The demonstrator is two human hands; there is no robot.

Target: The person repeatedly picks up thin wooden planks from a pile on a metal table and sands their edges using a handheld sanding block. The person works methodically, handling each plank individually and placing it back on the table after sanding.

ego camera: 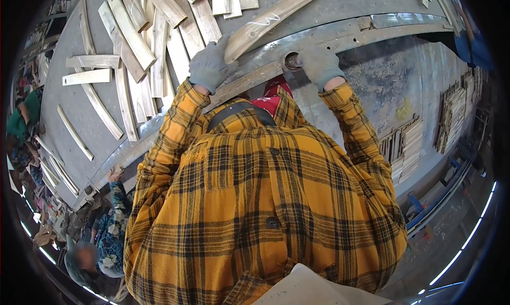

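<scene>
A long wooden board point(275, 22) with a white scribbled mark and a knot slants across the metal-edged table point(342, 10). My left hand point(211, 64), in a grey glove, grips its near end, thumb along the left side. My right hand point(320, 66), gloved alike, is at the table's front edge. Against its fingers is a round, dark-centred thing point(293, 62) with a rim; whether it is a cup, a ring or a hole I cannot tell. The right fingers are partly hidden, so their grip is unclear.
Many loose wooden slats point(135, 50) lie overlapping on the table's left. Stacked strips point(406, 145) stand on the floor at right, with another stack point(452, 117) beyond. A person in a flowered sleeve point(117, 201) is at lower left, a hand on the table edge.
</scene>
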